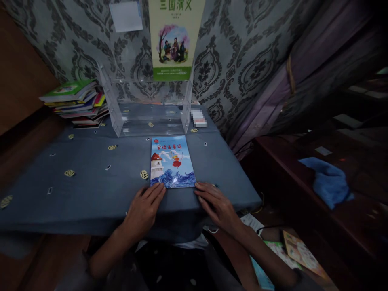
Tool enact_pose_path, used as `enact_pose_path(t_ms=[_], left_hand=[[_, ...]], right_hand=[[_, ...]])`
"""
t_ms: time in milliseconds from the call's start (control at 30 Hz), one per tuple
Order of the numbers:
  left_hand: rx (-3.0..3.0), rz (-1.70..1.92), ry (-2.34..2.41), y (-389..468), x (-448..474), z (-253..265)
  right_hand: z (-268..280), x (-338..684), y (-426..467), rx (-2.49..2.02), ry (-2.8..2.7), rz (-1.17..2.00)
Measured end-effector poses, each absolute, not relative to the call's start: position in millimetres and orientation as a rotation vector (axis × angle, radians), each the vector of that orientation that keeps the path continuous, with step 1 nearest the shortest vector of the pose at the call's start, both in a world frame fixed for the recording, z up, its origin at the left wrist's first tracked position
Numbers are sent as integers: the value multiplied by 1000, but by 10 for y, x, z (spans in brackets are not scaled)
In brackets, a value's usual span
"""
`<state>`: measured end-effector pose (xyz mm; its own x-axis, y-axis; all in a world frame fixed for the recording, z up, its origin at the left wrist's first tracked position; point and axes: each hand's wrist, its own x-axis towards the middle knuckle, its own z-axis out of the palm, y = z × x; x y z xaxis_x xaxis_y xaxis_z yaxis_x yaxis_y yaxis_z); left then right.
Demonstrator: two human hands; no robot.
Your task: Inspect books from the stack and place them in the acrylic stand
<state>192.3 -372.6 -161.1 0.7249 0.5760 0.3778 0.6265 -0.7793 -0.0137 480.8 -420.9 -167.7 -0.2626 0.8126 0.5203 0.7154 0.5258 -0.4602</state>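
A blue picture-covered book (172, 161) lies flat on the cloth-covered table, its cover showing a red-roofed tower, waves and a flying figure. At its lower left corner rests my left hand (145, 204), fingers stretched out and the tips touching the cover's edge. My right hand (216, 202) lies by the lower right corner, fingers extended, fingertips at the book's edge. Neither hand is wrapped around anything. Just behind the book stands a clear acrylic rack (151, 127) with several tiers. A green and cream book (174, 44) is upright at its top.
A stack of books (75, 101) sits at the table's back left. Beside the rack is a small pixelated item (199, 118). A blue cloth (330, 182) lies on dark furniture at right. More books (303, 252) are low at the right. Patterned wallpaper closes off the back.
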Motion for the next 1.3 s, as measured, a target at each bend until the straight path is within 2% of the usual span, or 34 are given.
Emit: enact_pose_path(t_ms=[467, 1000, 1300], left_hand=[[-2779, -465, -972, -3734, 1928, -1547], [-2851, -528, -1031, -3643, 1986, -1373], [-2857, -447, -1082, -3431, 2021, -1328]], right_hand=[[-1656, 4818, -4198, -1215, -2036, 134], [-1473, 4803, -4025, -1233, -2022, 281], [-1449, 4828, -3796, -1258, -2040, 342]])
